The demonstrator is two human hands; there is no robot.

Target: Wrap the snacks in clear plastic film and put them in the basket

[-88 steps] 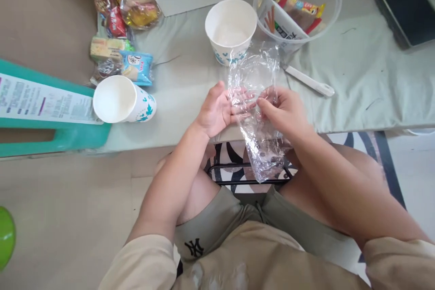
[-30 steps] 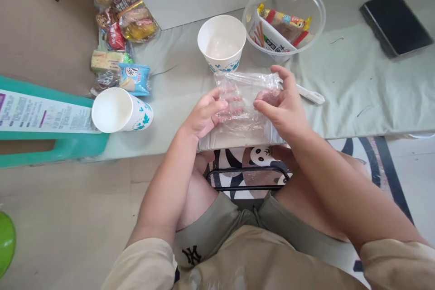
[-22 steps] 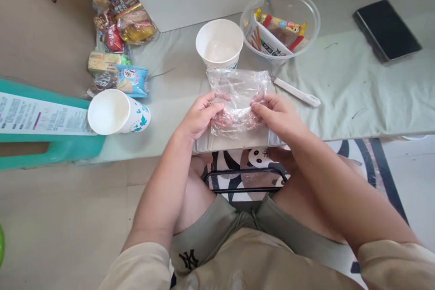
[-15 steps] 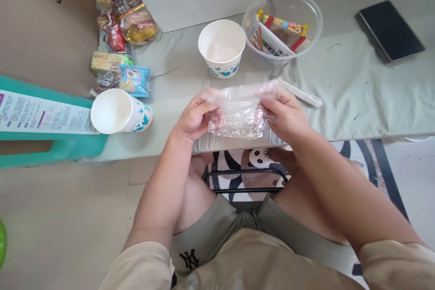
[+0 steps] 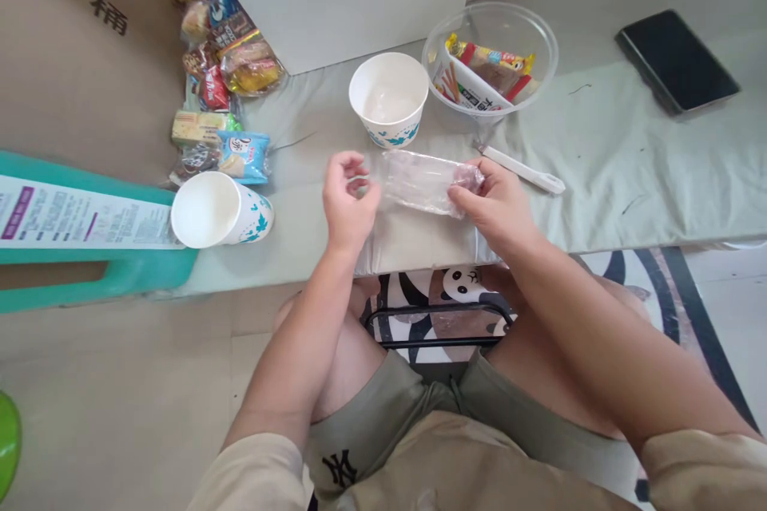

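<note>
My right hand (image 5: 494,200) pinches the right end of a clear plastic bag (image 5: 419,180), which is folded into a flat strip above the cloth. Just left of the bag's free end, my left hand (image 5: 351,200) is raised with curled fingers apart, holding nothing. Beyond the bag stands a white paper cup (image 5: 389,124) with blue leaf prints. A clear plastic bowl (image 5: 548,56) with wrapped snacks (image 5: 491,68) sits to its right. Near my right hand lies a white-handled tool (image 5: 527,169); its dark end is partly hidden.
A second paper cup (image 5: 252,215) lies on its side at left, against a teal container (image 5: 149,271). Behind it are several packaged snacks (image 5: 243,156) beside a cardboard box (image 5: 89,80). A white box (image 5: 335,0) stands at the back, a black phone (image 5: 677,60) at right.
My left hand has let go of the plastic bag and moved slightly off to the left. The bag, spread between both hands before, is now a narrower strip held by my right hand.
</note>
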